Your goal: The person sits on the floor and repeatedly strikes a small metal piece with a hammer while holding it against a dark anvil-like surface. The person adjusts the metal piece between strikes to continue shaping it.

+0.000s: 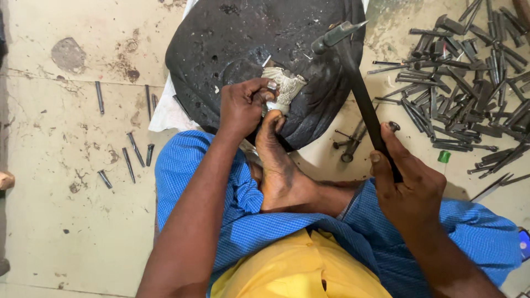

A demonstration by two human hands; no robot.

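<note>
My right hand [411, 185] grips the dark handle of a hammer [353, 77], whose metal head is raised above a round black pitch-covered block [232, 44]. My left hand [243, 105] pinches a small silvery embossed metal piece [284, 85] together with a thin punch against the block. My bare foot [279, 165] presses on the block's near edge, toes touching the metal piece.
A large heap of dark metal punches and chisels [469, 83] lies on the floor at the right. Several loose punches [132, 152] are scattered at the left. A small green object [444, 157] and pliers-like tools [350, 143] lie near the block. White cloth [163, 113] sits under the block.
</note>
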